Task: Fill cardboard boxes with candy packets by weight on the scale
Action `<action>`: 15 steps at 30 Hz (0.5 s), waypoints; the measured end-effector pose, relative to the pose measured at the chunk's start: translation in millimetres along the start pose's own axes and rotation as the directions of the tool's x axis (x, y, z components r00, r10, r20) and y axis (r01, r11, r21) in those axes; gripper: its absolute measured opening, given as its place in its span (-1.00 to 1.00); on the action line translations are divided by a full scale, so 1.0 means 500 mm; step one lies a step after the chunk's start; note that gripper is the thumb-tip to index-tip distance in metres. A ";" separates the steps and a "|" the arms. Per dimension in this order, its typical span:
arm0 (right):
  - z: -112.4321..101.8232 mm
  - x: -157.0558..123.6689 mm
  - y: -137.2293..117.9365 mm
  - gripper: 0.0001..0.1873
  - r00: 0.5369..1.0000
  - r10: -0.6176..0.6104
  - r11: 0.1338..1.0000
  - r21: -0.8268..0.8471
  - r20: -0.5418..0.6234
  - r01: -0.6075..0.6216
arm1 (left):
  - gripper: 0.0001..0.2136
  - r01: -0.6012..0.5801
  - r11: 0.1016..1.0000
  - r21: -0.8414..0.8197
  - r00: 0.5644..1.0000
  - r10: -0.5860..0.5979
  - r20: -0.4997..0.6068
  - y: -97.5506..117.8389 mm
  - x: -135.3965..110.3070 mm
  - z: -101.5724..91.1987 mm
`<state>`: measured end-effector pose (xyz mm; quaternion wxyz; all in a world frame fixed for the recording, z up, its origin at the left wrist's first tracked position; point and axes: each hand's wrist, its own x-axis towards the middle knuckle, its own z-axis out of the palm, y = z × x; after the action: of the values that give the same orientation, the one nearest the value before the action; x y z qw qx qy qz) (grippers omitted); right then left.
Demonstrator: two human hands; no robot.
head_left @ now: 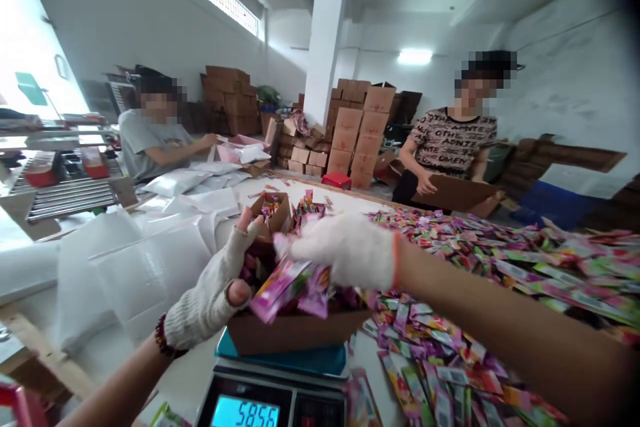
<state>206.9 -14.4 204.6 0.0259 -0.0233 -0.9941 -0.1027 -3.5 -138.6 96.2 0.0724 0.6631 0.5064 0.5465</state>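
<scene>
purple snack packets (280, 288) sit in our white-gloved right hand (345, 250), over the open cardboard box (300, 335); that hand's fingers look clamped on them, though blurred. the foremost packet slants, its long axis running from the hand down toward the lower left. our left hand (213, 288), thumb and fingers apart, stands at the box's left side, probably to steady it. the box rests on a digital scale (283, 380), presumably so its weight reads out. loose packets (450, 347) lie rightward, likely for easy reach.

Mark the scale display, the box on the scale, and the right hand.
Scale display (247, 411): head view, on the lit screen.
Box (300, 335): head view, on its front wall.
Right hand (351, 251): head view, on the white glove.
</scene>
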 end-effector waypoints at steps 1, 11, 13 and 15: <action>0.036 0.036 -0.017 -0.49 0.998 -0.011 0.999 -0.040 0.067 0.014 | -0.05 -0.019 1.000 0.009 1.000 0.018 0.015 0.000 0.001 0.000; 0.092 0.036 0.023 -0.27 0.958 0.108 0.944 0.273 0.267 -0.183 | -0.17 0.001 0.939 0.344 0.968 -0.087 0.236 0.009 0.032 -0.001; 0.101 0.027 0.020 -0.33 0.935 0.198 0.926 0.256 0.295 -0.276 | -0.18 0.005 0.942 0.337 0.966 -0.091 0.241 0.009 0.037 -0.003; 0.115 0.023 0.013 -0.24 0.886 0.237 0.902 0.249 0.399 -0.353 | -0.21 0.033 0.960 0.279 0.964 -0.104 0.243 0.014 0.041 -0.005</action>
<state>193.0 4.2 150.3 -0.1371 -0.1899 -0.9698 0.0682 -3.8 -127.9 115.0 0.0641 0.7134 0.5861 0.3788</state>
